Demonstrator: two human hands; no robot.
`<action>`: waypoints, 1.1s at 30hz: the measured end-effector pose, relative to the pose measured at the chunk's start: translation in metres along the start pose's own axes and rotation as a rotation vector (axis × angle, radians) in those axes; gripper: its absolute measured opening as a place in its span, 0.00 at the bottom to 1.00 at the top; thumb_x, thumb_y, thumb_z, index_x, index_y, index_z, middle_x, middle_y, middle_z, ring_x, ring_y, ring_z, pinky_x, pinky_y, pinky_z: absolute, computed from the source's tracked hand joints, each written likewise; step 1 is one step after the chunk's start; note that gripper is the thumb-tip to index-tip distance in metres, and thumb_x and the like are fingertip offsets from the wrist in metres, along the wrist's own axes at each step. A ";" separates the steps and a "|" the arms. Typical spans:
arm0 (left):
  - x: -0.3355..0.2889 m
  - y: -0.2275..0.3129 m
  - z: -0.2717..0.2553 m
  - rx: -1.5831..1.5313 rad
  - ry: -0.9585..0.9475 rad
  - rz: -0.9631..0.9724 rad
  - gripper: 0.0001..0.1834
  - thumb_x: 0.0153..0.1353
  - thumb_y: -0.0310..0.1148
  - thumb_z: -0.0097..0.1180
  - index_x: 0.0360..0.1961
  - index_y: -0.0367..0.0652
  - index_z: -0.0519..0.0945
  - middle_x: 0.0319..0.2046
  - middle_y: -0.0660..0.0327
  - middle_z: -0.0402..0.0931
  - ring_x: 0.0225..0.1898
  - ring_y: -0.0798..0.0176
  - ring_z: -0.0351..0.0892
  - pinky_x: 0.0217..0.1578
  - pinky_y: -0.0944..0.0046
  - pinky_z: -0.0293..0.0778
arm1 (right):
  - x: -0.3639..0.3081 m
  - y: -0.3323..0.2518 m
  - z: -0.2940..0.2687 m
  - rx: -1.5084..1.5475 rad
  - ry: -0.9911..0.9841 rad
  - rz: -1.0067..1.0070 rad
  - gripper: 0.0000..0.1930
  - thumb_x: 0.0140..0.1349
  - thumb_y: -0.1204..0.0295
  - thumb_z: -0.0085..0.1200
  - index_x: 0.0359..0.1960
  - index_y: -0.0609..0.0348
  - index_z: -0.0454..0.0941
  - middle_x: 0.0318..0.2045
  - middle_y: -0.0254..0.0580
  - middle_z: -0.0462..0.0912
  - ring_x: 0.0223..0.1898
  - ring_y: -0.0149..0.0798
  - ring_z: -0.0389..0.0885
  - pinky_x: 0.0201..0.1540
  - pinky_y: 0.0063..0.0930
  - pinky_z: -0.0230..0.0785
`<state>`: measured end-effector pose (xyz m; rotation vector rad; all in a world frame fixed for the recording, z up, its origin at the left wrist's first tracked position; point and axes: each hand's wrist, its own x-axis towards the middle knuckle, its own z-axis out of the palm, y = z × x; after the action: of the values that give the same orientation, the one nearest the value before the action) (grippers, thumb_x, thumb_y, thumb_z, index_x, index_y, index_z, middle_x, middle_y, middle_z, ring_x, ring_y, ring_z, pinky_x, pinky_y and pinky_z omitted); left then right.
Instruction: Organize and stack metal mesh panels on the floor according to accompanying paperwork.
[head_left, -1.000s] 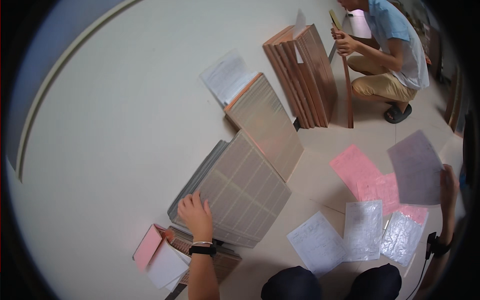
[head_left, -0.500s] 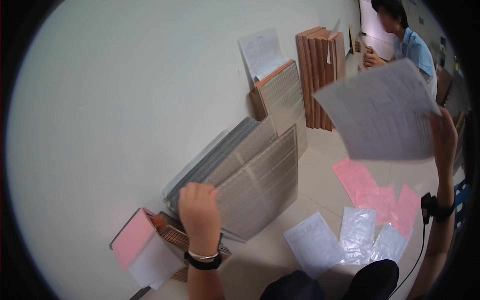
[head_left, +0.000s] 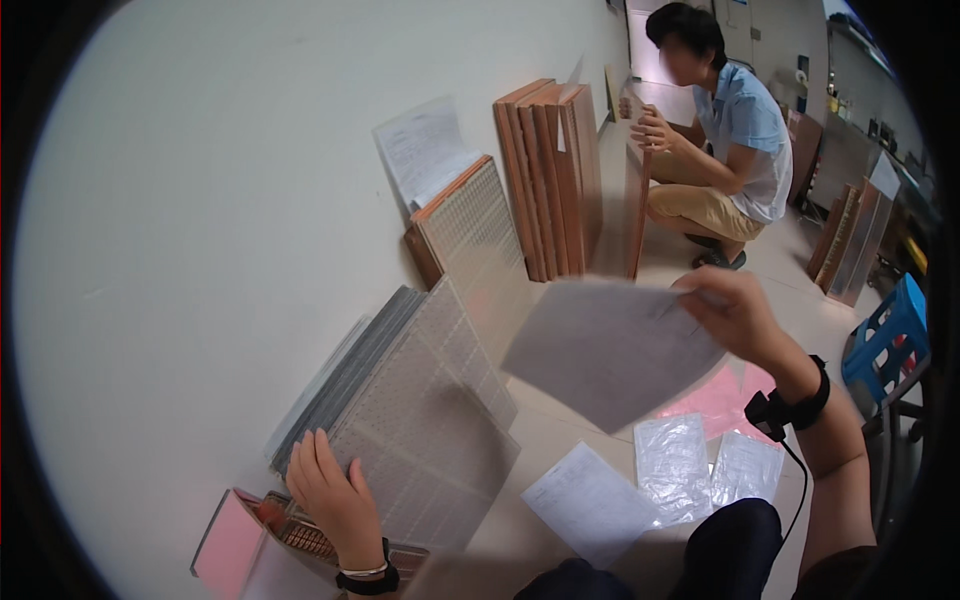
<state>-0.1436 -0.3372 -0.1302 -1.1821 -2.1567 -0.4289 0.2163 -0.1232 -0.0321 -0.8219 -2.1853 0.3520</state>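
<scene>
My left hand point(head_left: 335, 500) rests at the near upper corner of a stack of grey panels point(head_left: 350, 372) leaning on the wall, its fingers stretched out along the edge. The front panel point(head_left: 425, 465) has a pale gridded face, and a shadow falls across its right part. A sheet of paper point(head_left: 610, 345) hangs from my right hand point(head_left: 738, 315), pinched at its upper right corner above the floor. Below it lie a white printed sheet point(head_left: 588, 505), two shiny plastic-covered sheets point(head_left: 672, 468) and pink sheets point(head_left: 715, 400), partly hidden by the paper.
Farther along the wall stand a gridded copper-edged stack point(head_left: 475, 225) with a sheet on top, and thick brown panels point(head_left: 545, 185). A crouching person point(head_left: 735, 150) holds a panel upright. A pink-covered folder point(head_left: 228, 545) is at lower left, a blue stool point(head_left: 888, 335) at right.
My view has swung right. The paper in my right hand has come lower and nearer the panels. My left fingers have straightened, and the front panel now lies back against the stack.
</scene>
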 end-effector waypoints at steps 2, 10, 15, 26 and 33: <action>-0.005 0.003 0.007 0.049 -0.028 -0.013 0.30 0.53 0.28 0.58 0.57 0.37 0.64 0.56 0.51 0.63 0.61 0.50 0.58 0.61 0.46 0.55 | -0.005 0.008 0.004 -0.040 -0.065 -0.086 0.06 0.54 0.79 0.55 0.35 0.60 0.77 0.28 0.44 0.80 0.29 0.44 0.80 0.34 0.27 0.71; -0.002 0.009 0.002 0.096 0.004 -0.050 0.25 0.56 0.29 0.54 0.55 0.38 0.66 0.57 0.51 0.62 0.63 0.49 0.57 0.62 0.46 0.53 | 0.012 0.004 -0.018 -0.065 0.163 -0.102 0.06 0.55 0.80 0.55 0.35 0.62 0.77 0.27 0.39 0.80 0.29 0.31 0.79 0.35 0.23 0.71; -0.006 0.008 0.000 0.138 0.069 -0.011 0.23 0.54 0.29 0.56 0.52 0.39 0.69 0.53 0.54 0.66 0.59 0.51 0.61 0.60 0.43 0.54 | 0.039 0.025 -0.041 0.321 0.536 -0.232 0.11 0.60 0.80 0.52 0.46 0.61 0.75 0.38 0.33 0.79 0.40 0.23 0.75 0.43 0.17 0.68; -0.047 0.050 -0.023 -0.136 0.165 0.096 0.17 0.48 0.32 0.63 0.39 0.39 0.75 0.34 0.58 0.73 0.38 0.57 0.72 0.42 0.58 0.58 | 0.136 -0.074 0.027 0.566 -0.075 -0.660 0.08 0.59 0.77 0.55 0.40 0.61 0.79 0.34 0.33 0.82 0.37 0.25 0.78 0.42 0.19 0.70; -0.050 0.035 -0.024 -0.098 0.184 0.072 0.14 0.59 0.37 0.54 0.42 0.41 0.74 0.36 0.60 0.73 0.37 0.55 0.72 0.41 0.55 0.59 | 0.144 -0.121 0.079 0.472 -0.273 -0.755 0.05 0.57 0.76 0.55 0.35 0.60 0.80 0.30 0.35 0.83 0.34 0.30 0.79 0.41 0.22 0.70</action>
<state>-0.0858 -0.3633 -0.1462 -1.2196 -1.9497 -0.5938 0.0310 -0.1194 0.0540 0.3327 -2.3322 0.5739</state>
